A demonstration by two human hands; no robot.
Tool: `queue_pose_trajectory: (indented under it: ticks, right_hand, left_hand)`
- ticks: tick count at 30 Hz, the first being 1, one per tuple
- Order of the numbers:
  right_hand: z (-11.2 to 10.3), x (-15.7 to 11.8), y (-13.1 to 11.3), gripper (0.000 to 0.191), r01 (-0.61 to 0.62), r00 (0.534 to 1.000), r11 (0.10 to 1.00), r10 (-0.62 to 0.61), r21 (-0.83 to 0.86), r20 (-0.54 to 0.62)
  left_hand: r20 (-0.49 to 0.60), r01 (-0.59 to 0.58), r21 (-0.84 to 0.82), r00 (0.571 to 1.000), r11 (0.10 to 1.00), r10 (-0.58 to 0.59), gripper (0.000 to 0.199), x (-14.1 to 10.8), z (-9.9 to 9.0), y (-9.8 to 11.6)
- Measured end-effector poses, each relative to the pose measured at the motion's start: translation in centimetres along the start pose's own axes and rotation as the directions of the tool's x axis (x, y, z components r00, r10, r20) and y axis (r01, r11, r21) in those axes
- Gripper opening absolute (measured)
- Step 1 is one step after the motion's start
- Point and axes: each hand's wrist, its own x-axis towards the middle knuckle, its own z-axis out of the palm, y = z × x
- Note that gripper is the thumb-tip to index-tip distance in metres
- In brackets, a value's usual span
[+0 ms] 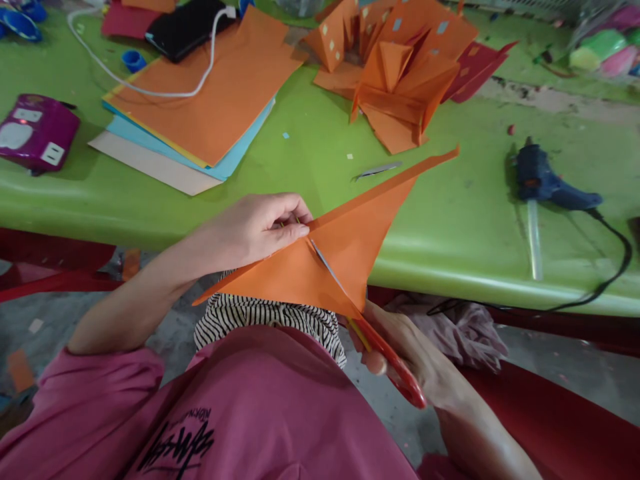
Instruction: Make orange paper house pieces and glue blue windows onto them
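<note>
Over the table's front edge and my lap I hold a sheet of orange paper (370,227), a wide triangle with a folded strip along its far side. The thumb and fingers of my left hand (265,227) pinch its far edge near the middle. My right hand (400,347) grips red-handled scissors (395,367) at the near edge. A blade lies across the paper and points toward my left thumb; the other blade is mostly hidden beneath. Just beyond the paper, tweezers (377,171) lie on the table.
On the green table (450,247) sit stacked coloured sheets (215,107) with a black device (187,30) and white cable. Folded orange paper pieces (400,80) stand at the back. A glue gun (545,173) with a trailing cord is at right, a purple power socket (39,133) at left.
</note>
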Motion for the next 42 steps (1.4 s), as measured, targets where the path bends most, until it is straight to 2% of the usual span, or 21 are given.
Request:
queue_pose_trajectory:
  ticks: [6,15,23,31,35,42]
  right_hand:
    - [-0.02,-0.21,0.24,0.051,-0.022,0.999,0.999,0.021,-0.047,-0.024]
    - [0.29,-0.41,0.48,0.057,-0.024,0.999,0.999,0.025,0.041,-0.026]
    - [0.28,-0.37,0.69,0.048,-0.040,0.998,0.999,0.040,0.012,-0.040]
    - [0.25,-0.16,0.20,0.037,0.049,0.997,0.999,-0.047,0.017,-0.063]
    - [0.27,-0.36,0.45,0.030,0.043,0.997,0.999,-0.042,0.005,-0.071]
    - [0.50,-0.44,0.70,0.038,0.012,0.999,0.997,-0.009,0.074,-0.042]
  left_hand:
    - [0.007,-0.001,0.000,1.000,1.000,0.001,0.022,-0.06,0.00,-0.03]
    - [0.008,-0.003,0.001,1.000,1.000,0.003,0.022,-0.06,0.12,-0.14]
    - [0.027,0.004,0.004,1.000,1.000,-0.004,0.021,0.00,0.24,-0.17]
    - [0.027,-0.002,-0.009,1.000,1.000,0.003,0.018,0.10,0.53,0.01]
    - [0.017,-0.005,-0.005,1.000,1.000,0.006,0.019,0.10,0.47,-0.22]
    - [0.029,-0.007,0.011,1.000,1.000,0.007,0.021,0.06,0.54,-0.27]
